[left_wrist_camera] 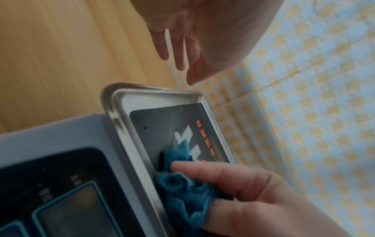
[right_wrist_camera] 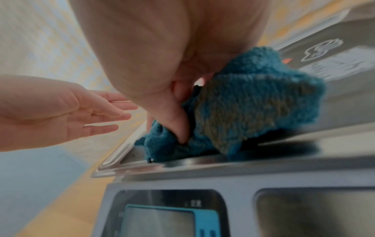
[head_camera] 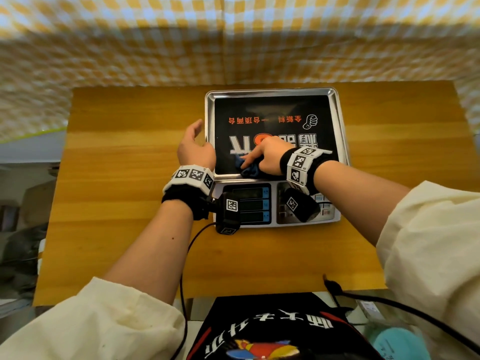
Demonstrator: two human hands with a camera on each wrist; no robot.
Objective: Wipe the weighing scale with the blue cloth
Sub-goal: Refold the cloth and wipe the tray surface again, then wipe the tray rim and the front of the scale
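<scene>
The weighing scale (head_camera: 272, 107) stands on the wooden table, its steel pan bearing a black sticker with printed characters. My right hand (head_camera: 262, 157) grips the bunched blue cloth (head_camera: 248, 169) and presses it onto the pan's near-left corner. The right wrist view shows the blue cloth (right_wrist_camera: 243, 109) crumpled under my right hand (right_wrist_camera: 162, 56), lying just inside the pan rim (right_wrist_camera: 223, 166). My left hand (head_camera: 194, 141) hovers open beside the scale's left edge with straight fingers, holding nothing. In the left wrist view the left hand's fingers (left_wrist_camera: 178, 48) hang above the table, beyond the cloth (left_wrist_camera: 182, 189).
The scale's display and keypad panel (head_camera: 249, 203) faces me, partly hidden by the wrist cameras. Bare wooden table (head_camera: 117, 178) lies left of the scale. A yellow checked backdrop (head_camera: 233, 42) hangs behind. Black cables (head_camera: 389, 302) run along the near edge.
</scene>
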